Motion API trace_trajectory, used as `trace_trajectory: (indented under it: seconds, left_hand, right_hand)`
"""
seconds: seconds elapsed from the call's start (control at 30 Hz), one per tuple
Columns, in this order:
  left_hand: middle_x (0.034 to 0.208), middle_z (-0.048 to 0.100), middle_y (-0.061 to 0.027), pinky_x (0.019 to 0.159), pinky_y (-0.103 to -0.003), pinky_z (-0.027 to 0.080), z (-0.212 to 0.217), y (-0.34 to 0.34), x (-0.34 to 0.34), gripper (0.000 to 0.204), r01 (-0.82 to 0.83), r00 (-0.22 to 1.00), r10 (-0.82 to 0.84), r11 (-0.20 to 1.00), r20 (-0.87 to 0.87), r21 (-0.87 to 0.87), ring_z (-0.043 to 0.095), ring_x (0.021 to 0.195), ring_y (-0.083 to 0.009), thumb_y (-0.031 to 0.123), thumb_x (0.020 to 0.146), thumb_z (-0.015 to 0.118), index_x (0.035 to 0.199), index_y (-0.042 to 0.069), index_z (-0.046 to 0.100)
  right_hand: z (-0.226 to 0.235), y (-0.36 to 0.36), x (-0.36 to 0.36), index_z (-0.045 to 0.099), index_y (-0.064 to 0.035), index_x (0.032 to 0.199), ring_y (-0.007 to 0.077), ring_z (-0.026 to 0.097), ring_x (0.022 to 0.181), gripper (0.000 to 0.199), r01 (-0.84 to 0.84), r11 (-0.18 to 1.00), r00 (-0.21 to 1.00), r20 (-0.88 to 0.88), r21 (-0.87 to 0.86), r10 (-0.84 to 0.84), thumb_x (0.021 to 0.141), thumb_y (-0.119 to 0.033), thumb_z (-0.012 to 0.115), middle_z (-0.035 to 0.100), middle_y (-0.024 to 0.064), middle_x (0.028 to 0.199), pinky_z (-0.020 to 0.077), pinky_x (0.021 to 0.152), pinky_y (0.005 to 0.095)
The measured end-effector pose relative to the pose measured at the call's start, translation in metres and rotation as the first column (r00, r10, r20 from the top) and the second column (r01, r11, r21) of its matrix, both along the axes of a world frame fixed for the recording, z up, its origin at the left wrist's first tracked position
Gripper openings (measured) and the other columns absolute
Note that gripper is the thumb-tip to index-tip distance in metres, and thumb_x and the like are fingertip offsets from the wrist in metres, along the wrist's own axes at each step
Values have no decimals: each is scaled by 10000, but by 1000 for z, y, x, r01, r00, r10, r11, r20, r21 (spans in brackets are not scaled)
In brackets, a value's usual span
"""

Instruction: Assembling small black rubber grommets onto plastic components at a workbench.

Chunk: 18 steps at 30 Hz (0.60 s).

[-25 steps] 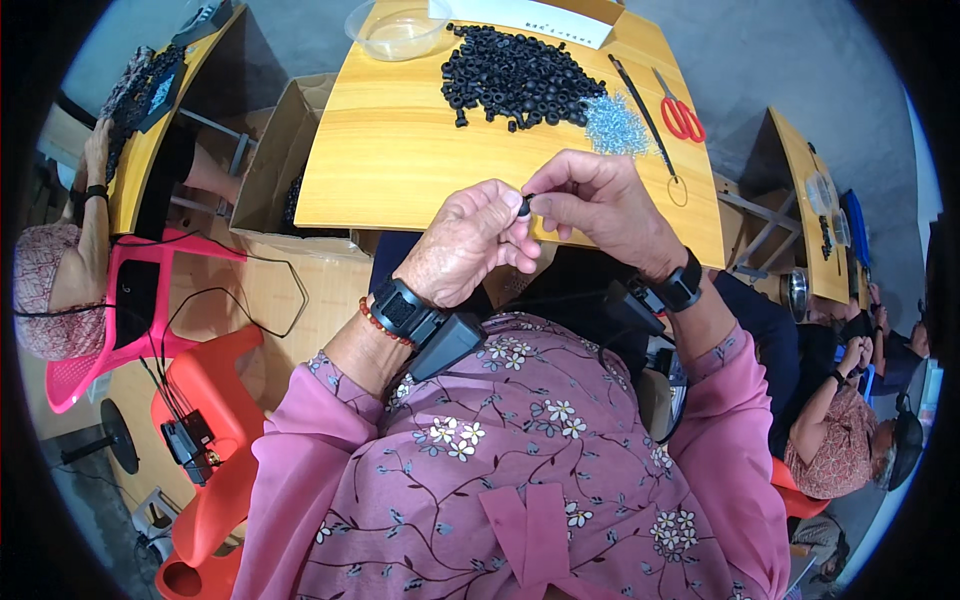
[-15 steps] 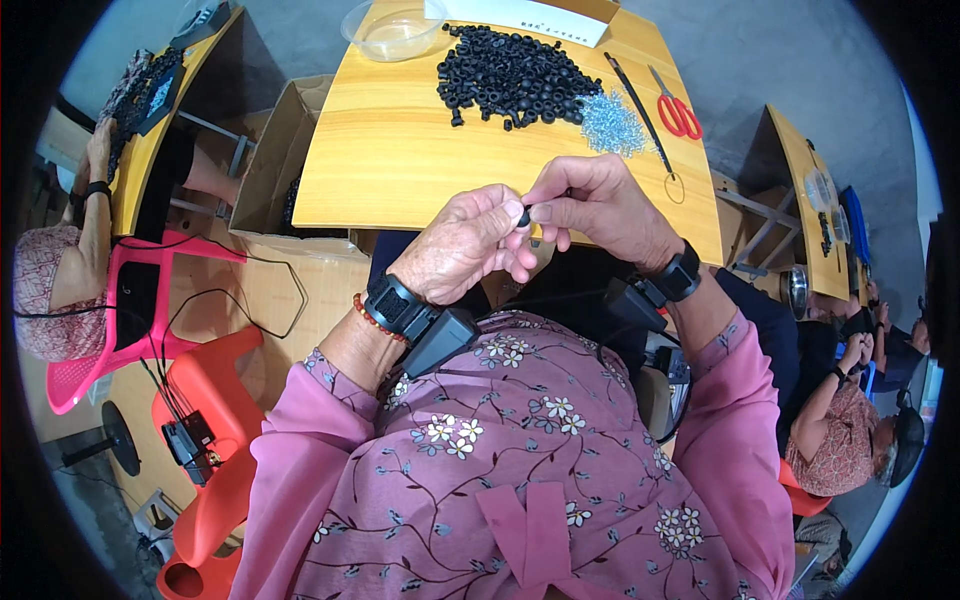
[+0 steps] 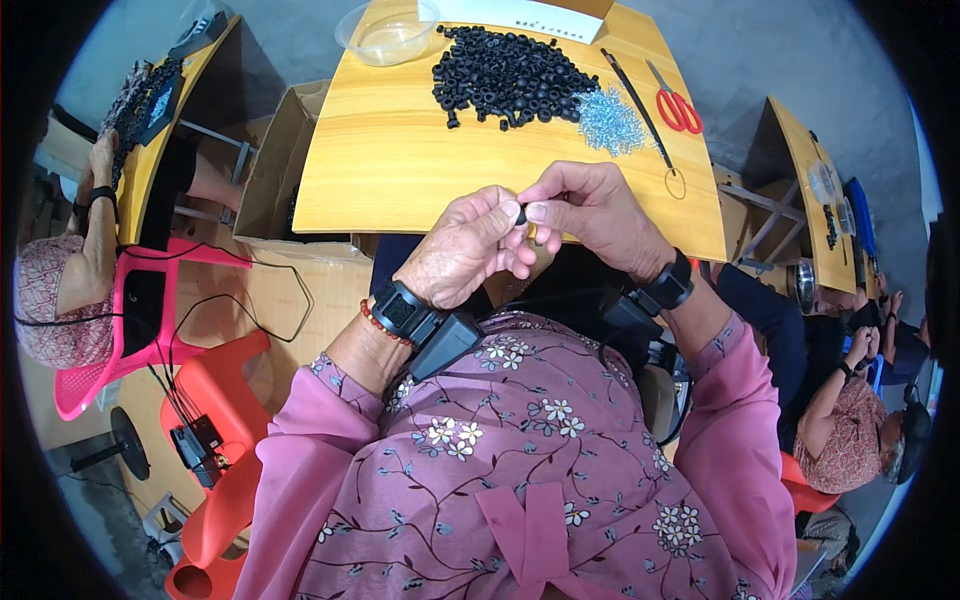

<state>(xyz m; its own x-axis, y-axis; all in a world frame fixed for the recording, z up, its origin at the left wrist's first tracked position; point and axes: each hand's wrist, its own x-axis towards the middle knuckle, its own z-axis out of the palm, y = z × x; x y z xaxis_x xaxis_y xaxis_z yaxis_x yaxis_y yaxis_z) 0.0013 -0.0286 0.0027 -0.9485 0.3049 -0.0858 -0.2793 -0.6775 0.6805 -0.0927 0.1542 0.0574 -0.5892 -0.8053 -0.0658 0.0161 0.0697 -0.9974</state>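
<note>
Between the fingertips of both hands, just off the table's near edge, is a small round black rubber-like piece. My left hand is closed, thumb and forefinger pinching it from the left. From the right, my right hand is closed too, thumb and forefinger pressed on the same piece. Whether a screw is in it cannot be made out. Beyond my hands a heap of black pieces like it lies on the wooden table, and a pile of small silvery-blue screw-like parts touches the heap's right side.
A black stick with a loop and red-handled scissors lie at right. A clear plastic bowl and a white box stand at the far edge. An open cardboard box is left below. Other people sit at tables either side.
My hands stay together on the black piece with only slight finger movement. The whole view has shifted a little.
</note>
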Motion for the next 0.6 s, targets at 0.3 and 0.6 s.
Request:
trace_trajectory:
  seconds: [0.3, 0.6]
  left_hand:
    - [880, 647, -116, 733, -327, 580, -11, 5, -1, 219, -126, 991, 130, 978, -13, 169, 682, 936, -269, 220, 1051, 492, 970, 22, 539]
    - [913, 625, -79, 717, -290, 560, -5, 3, -2, 182, -151, 984, 154, 988, -94, 38, 652, 839, -179, 224, 1038, 530, 1013, 45, 539]
  right_hand:
    - [-3, -12, 16, 680, 63, 1100, 78, 629, 719, 186, 93, 991, 957, -267, -99, -116, 930, 26, 614, 626, 35, 865, 523, 651, 219]
    - [0, -11, 2, 697, 40, 1061, 64, 632, 713, 155, 57, 994, 959, -272, -91, -80, 919, 19, 639, 660, 26, 847, 518, 644, 203]
